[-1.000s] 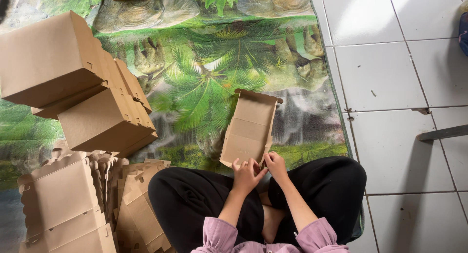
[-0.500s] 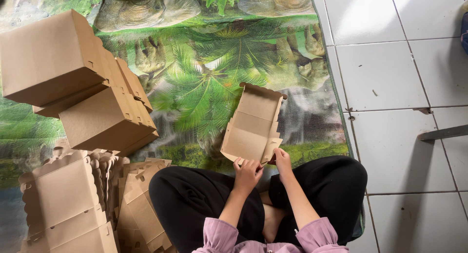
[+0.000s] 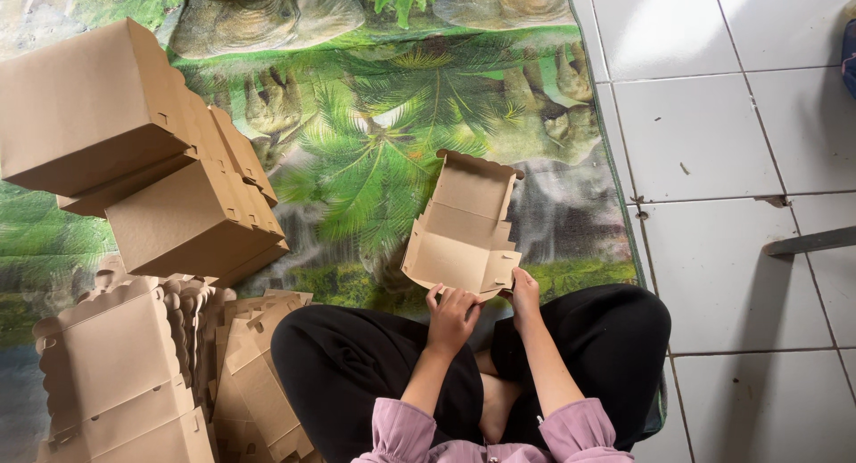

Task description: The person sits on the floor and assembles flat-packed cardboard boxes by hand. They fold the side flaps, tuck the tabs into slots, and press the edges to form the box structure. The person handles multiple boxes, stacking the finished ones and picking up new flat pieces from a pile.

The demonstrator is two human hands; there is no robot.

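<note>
I sit cross-legged on a green palm-print mat in black trousers and pink sleeves. Both hands hold a half-folded brown cardboard box by its near edge, just above my knees. My left hand grips the near bottom edge. My right hand pinches the near right corner flap. The box's side walls stand partly raised, and its scalloped lid panel points away from me.
Two finished brown boxes are stacked at the left on the mat. A pile of folded and flat box blanks lies by my left knee. White floor tiles lie right of the mat, with a grey bar at the right edge.
The flat blank has been folded up: its side walls and corner flaps have risen, and it has tilted and shifted slightly right while both hands kept their hold on the near edge.
</note>
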